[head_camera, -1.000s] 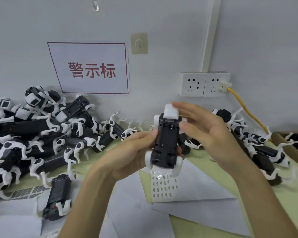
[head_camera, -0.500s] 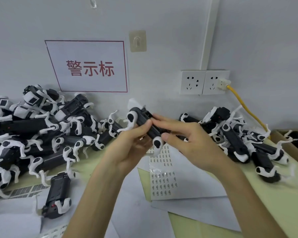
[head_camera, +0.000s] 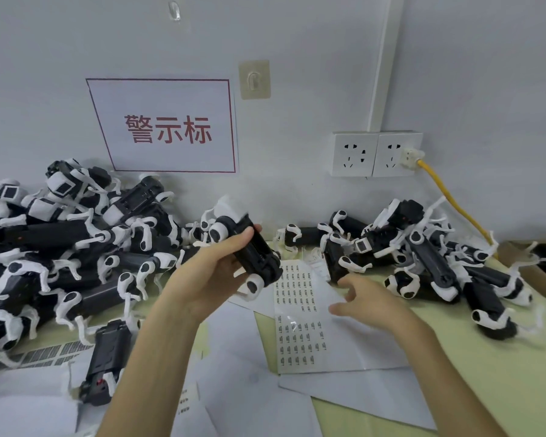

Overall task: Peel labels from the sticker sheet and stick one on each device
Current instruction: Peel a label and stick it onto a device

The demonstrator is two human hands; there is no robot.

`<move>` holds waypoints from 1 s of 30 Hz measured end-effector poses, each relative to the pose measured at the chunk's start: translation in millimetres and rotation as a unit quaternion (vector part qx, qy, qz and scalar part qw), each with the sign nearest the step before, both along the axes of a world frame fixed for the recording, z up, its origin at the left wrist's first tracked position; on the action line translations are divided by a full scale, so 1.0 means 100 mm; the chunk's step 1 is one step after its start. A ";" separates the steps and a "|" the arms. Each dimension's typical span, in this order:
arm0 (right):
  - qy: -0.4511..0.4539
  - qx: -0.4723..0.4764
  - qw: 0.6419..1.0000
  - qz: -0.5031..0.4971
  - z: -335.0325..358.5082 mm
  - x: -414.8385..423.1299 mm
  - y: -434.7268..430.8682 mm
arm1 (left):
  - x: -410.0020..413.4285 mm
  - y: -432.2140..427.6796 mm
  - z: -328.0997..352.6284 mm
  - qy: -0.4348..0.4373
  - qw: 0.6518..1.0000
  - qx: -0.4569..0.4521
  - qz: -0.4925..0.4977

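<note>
Left hand (head_camera: 215,272): curled round one black-and-white toy robot dog (head_camera: 249,250). Dog lifted clear of the table (head_camera: 486,373), tilted, one end far-left, flat black face turned toward the camera.

Right hand (head_camera: 369,301): fingers loosely spread, nothing visible in it. Low over the right edge of the sticker sheet (head_camera: 300,329). Contact with the sheet: cannot tell. Label on a fingertip: too small to tell.

Sticker sheet: flat on white paper (head_camera: 234,342) at the centre of the table, just near-right of the held dog. Rows of small labels over most of it.

Left pile (head_camera: 60,247) and right pile (head_camera: 423,253) of the same dogs along the far wall. One more dog (head_camera: 108,357) alone near left, beside a strip of barcode labels (head_camera: 44,354). Which pile labelled, which not: not discernible.

Step in hand, by judgement: fetching a label, dog already presented for it.

Next move calls for:
- a fine pinch or nail lift at the corner of a single label
- a slow peel, without dragging the glossy sheet up
- placement on the flat black face, left hand steady
- a firm fingertip press to seat it
</note>
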State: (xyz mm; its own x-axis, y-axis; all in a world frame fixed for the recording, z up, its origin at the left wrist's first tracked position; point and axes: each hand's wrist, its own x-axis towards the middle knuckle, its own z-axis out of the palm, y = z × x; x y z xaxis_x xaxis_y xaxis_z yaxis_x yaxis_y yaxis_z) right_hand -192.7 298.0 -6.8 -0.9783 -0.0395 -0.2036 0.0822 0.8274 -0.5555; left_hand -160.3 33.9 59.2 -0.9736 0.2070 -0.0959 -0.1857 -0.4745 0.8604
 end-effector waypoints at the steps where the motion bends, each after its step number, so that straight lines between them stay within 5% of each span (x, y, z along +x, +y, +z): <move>1: 0.011 0.017 1.000 -0.009 -0.04 -0.01 -0.02 | -0.01 -0.01 -0.01 0.011 1.000 -0.010 -0.005; 6: 0.034 -0.003 0.999 -0.032 -0.20 -0.05 -0.07 | -0.01 -0.07 -0.06 0.071 0.991 -0.090 -0.071; 9: 0.070 -0.096 0.993 -0.017 -0.18 -0.06 -0.07 | -0.01 -0.11 -0.09 0.098 0.977 -0.170 -0.086; 16: 0.244 -0.269 0.929 -0.067 0.24 -0.02 0.01 | -0.02 -0.23 -0.10 0.122 0.971 -0.183 -0.099; 20: 0.268 -0.328 0.902 -0.084 0.44 0.06 0.14 | 0.00 -0.21 -0.12 0.109 0.962 -0.209 -0.138; 30: 0.275 -0.297 0.914 -0.012 0.58 0.13 0.18 | 0.06 -0.04 -0.11 0.139 0.947 -0.184 -0.224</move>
State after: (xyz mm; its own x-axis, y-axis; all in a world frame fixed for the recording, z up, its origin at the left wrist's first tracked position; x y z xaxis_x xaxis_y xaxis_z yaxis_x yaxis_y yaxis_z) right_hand -179.8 315.5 50.9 -0.9282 0.0393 0.3699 -0.3309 0.3674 -0.8692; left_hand -154.0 29.5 48.6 -0.7941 0.6078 0.0044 -0.0403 -0.0600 0.9974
